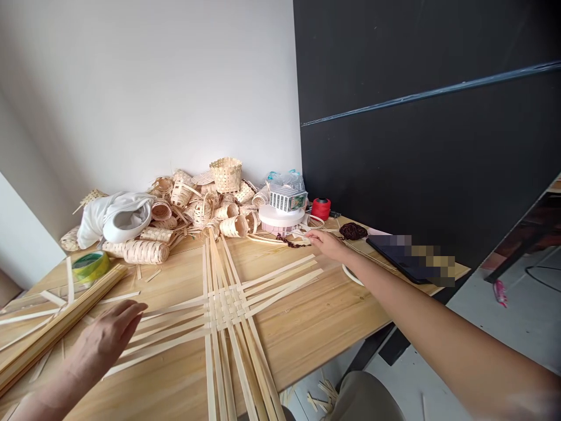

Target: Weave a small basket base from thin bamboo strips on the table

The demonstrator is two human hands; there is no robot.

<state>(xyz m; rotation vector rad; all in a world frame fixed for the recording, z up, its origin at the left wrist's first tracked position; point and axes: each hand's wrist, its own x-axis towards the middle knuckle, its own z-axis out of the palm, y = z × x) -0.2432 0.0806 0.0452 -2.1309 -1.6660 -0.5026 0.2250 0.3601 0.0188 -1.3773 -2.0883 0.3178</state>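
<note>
"Strips (225, 307) sit woven before us on the bench (307, 327). Are we holding anything?"

"Our left hand (116, 324), loosely curled, seems empty. Our right hand (326, 242) is by the dark cord (294, 243); we can't tell its grip. Let's reach softly, keeping them flat."

Flat woven piece (227, 308) of pale, thin strips (287, 293), cross-shaped, lies on the tabletop (326, 318) before me, tight checkered weave at centre, unwoven ends loose on all four sides, nearest ones running toward me out of view.
</note>
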